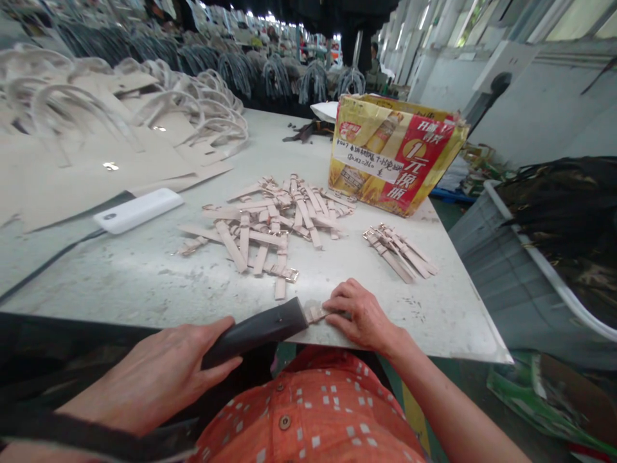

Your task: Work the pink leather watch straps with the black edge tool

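My left hand point(193, 357) is wrapped around a black hand-held tool point(263, 328) with a broad, flat front end; its exact kind I cannot make out. Right at that end, a short beige strap point(315, 314) lies low over the table's front edge. The fingertips of my right hand point(359, 315) are closed on the strap's other end. Beyond my hands is a loose heap of beige buckle straps point(279, 222), some with shiny metal buckles. A smaller bundle of similar straps point(400, 252) lies to the right, side by side.
A yellow and red cardboard box point(395, 154) stands at the table's back right. Beige bag panels with handles point(110, 128) are piled at left, near a white corded device point(139, 211). A grey bin point(511, 257) of dark material stands beyond the table's right edge.
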`<state>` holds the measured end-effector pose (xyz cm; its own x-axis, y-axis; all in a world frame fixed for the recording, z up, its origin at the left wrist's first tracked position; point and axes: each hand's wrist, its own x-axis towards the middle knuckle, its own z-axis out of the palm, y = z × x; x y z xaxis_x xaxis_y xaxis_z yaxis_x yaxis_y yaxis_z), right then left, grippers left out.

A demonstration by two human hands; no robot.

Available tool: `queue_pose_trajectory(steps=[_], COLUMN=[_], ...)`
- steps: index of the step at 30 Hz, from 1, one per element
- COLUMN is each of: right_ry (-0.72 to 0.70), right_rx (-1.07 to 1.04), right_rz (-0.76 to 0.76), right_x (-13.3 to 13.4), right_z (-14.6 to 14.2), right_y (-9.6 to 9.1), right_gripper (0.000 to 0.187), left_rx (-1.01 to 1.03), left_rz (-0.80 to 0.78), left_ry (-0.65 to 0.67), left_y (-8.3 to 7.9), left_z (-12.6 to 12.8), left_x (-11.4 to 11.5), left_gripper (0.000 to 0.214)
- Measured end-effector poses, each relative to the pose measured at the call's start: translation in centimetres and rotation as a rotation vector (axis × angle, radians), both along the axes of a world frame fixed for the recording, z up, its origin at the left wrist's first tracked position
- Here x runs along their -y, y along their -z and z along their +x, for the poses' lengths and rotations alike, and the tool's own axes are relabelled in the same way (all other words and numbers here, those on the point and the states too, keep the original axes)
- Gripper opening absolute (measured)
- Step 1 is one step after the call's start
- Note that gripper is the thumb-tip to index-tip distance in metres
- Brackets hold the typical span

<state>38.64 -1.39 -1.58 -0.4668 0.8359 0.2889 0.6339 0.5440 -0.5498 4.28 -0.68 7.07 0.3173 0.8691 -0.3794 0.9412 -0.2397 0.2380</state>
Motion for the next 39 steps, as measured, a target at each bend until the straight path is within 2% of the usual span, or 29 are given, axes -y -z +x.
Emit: queue_pose_trajectory(steps=[5,11,15,20,28,32,35,39], right_ry=[0.016,-0.003,-0.047,-0.031,0.063,0.074,0.086,0.106], right_rx=[-0.057,-0.110,-0.055,0.081,0.207,0.102,-0.076,-0.275], right_rz=[-0.060,-0.118,-0.219,-0.291,-0.240,-0.270,-0.311,-0.360], right_x=[-0.7,-1.5,-1.9,-2.3,-2.1,-1.8,-1.9,-2.2], right_z=[-0.4,-0.3,-0.3,-1.1,-2.7,-2.6,-1.8,-1.0], right_y=[0.4,0.8,-0.4,-2.0,-2.1,-1.8,-1.5,-0.8], right_gripper=[0.010,0.005,0.011,0.014,0.010,0.011,0.014,0.015], left_rx=[-0.152,-0.147,-0.143,-0.138,-0.145,-0.045,0.034,0.038], left_rz=[-0.123,-0.117,-0.109,-0.099,-0.144,-0.137,-0.139,-0.128], left_ry=[0.060,0.068,0.070,0.091,0.072,0.077,0.076,0.071], left_y=[-1.5,-1.5,-1.3,-1.0,-1.8,-1.3,-0.9,-0.8], left_z=[2.5,3.3,2.9,2.6,3.6,3.3,2.9,2.5], left_x=[-0.2,0.0,0.1,0.2,-0.1,-0.6,-0.9,-1.0], left_gripper=[0.047,0.046,0.046,0.047,0.049,0.047,0.042,0.042])
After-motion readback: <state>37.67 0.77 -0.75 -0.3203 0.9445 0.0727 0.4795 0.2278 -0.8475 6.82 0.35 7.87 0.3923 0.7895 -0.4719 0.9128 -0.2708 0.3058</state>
